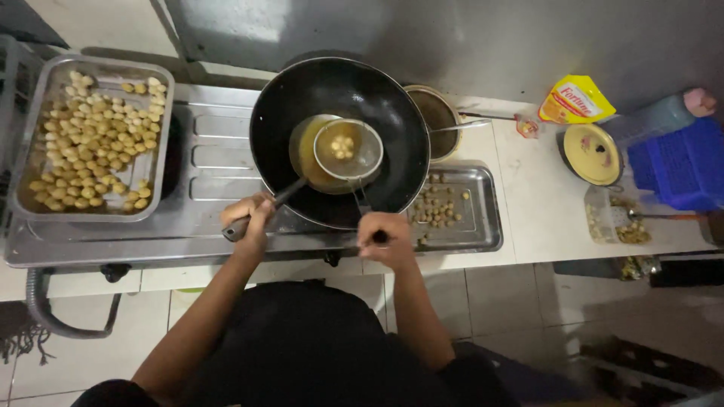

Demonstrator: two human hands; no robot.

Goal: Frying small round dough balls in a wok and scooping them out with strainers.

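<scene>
- Head view looks down on a black wok point(392, 143) with yellow oil in the middle.
- Left hand point(247, 218) is closed tight around a dark handle point(260, 213) that reaches into the oil.
- Right hand point(386, 240) is closed around the handle of a round wire strainer point(348, 149).
- Strainer sits over the oil with a few pale balls point(343, 145) inside, so these look almost ready to come out.
- Big left tray point(24, 136) is nearly full of balls.
- Smaller right tray point(486, 218) holds only some, so more frying seems left.
</scene>
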